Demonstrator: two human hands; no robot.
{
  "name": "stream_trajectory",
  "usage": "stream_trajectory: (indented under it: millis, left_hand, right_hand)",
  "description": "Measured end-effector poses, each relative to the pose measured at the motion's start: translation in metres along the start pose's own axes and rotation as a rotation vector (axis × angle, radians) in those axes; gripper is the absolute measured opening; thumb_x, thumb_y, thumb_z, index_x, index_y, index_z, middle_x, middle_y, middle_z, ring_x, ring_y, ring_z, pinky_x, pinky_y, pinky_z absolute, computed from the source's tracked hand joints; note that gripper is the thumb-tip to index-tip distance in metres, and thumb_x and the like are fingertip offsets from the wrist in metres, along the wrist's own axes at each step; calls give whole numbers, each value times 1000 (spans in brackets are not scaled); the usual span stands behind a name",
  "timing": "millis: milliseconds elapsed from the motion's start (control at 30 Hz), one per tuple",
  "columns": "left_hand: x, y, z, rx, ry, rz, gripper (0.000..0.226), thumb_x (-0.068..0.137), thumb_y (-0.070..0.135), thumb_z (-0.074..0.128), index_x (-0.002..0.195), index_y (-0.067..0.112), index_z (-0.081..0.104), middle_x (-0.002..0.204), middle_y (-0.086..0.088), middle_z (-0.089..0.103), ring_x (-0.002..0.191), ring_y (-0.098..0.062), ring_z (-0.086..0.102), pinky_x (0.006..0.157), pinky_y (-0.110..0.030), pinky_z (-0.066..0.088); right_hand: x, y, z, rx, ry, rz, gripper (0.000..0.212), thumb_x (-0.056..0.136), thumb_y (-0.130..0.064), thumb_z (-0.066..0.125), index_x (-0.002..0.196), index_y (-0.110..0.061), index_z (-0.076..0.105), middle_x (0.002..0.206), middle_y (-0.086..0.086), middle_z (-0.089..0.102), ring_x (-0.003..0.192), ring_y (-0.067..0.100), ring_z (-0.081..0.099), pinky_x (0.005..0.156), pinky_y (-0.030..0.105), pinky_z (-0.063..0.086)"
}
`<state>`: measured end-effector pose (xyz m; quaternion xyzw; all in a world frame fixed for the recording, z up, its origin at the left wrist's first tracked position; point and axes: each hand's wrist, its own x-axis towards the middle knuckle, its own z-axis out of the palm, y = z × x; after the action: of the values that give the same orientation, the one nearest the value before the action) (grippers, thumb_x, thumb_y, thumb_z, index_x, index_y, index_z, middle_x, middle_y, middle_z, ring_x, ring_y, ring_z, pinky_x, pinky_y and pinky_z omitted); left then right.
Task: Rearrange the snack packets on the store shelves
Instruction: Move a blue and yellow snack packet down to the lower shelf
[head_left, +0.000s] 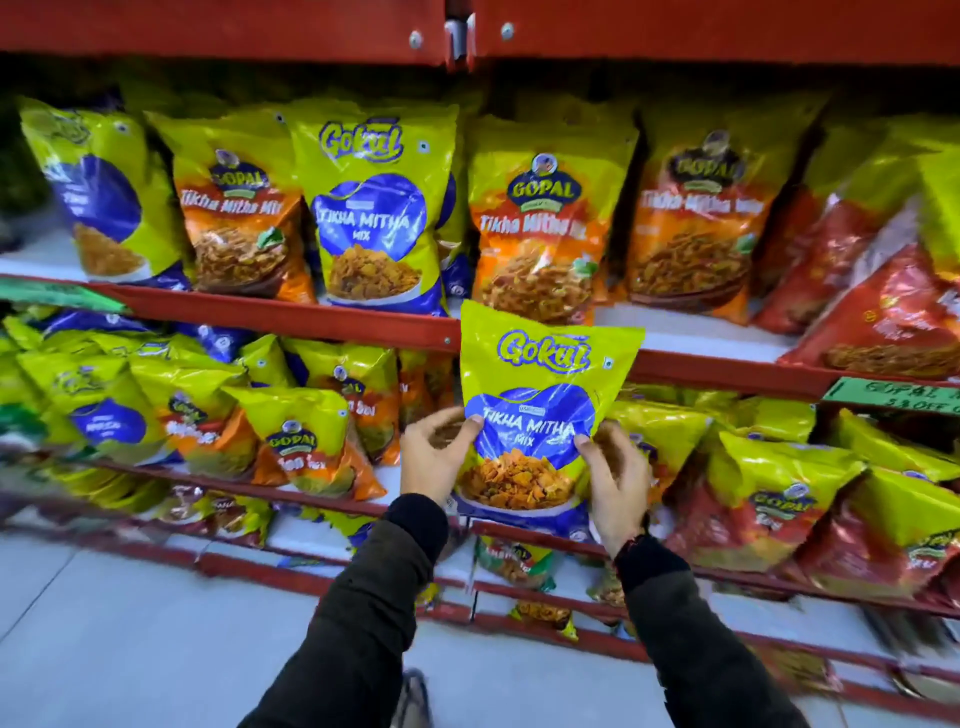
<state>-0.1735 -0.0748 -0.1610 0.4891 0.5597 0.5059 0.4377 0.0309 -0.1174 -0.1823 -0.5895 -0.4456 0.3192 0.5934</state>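
Note:
I hold a yellow and blue Gokul Tikha Mitha Mix packet (540, 384) upright in front of the red shelf edge (291, 312). My left hand (439, 452) grips its lower left side and my right hand (615, 480) grips its lower right side. On the shelf above stands a matching Gokul packet (371, 208) between orange Gopal Tikha Mitha packets (239, 218) (543, 223). Another Gopal packet (696, 218) stands further right. The held packet covers part of the shelf edge and the packets behind it.
Red packets (883, 312) lean at the right of the upper shelf. The lower shelf holds several tilted yellow Gopal packets (306, 441) (779, 499). A green price label (893, 395) hangs at right. Lower shelves and grey floor (130, 649) lie below.

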Motion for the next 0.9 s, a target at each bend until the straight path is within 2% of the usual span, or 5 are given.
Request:
stream_trajectory:
  millis: [133, 267, 400, 533, 900]
  left_hand:
    - [10, -57, -30, 87, -1, -129, 11, 83, 16, 77, 82, 26, 72, 77, 8, 71, 59, 13, 63, 59, -4, 47]
    - [38, -101, -37, 189, -78, -219, 15, 90, 16, 70, 94, 2, 73, 81, -3, 68, 55, 14, 58, 59, -9, 46]
    - [82, -117, -23, 197, -147, -270, 27, 96, 18, 62, 110, -4, 70, 108, -19, 72, 84, -6, 64, 71, -12, 47]
    - [124, -132, -5, 250, -203, -297, 34, 98, 22, 59, 118, -3, 66, 122, -20, 69, 109, -27, 65, 75, -6, 45]
    - [134, -151, 2, 420, -254, -352, 56, 100, 44, 47, 145, 11, 45, 140, -15, 60, 127, -31, 57, 94, -27, 43]
  right_hand:
    - [-13, 36, 34, 14, -113, 134, 36, 81, -35, 70, 99, -4, 70, 97, 20, 74, 84, 12, 66, 80, 27, 53]
    - [-1, 71, 66, -41, -160, 257, 18, 94, -10, 64, 108, 1, 71, 93, 16, 74, 85, 13, 65, 77, 30, 48]
    - [29, 96, 96, -75, -107, 347, 17, 99, -13, 58, 111, -1, 62, 94, 0, 67, 96, 17, 59, 80, 13, 44]
    - [58, 123, 116, -175, -99, 423, 21, 102, -23, 53, 116, -7, 55, 104, 5, 65, 101, 19, 57, 90, 30, 41]
    - [70, 137, 123, -409, -81, 521, 41, 101, -28, 54, 134, -3, 52, 125, 20, 68, 120, 33, 62, 82, 18, 37]
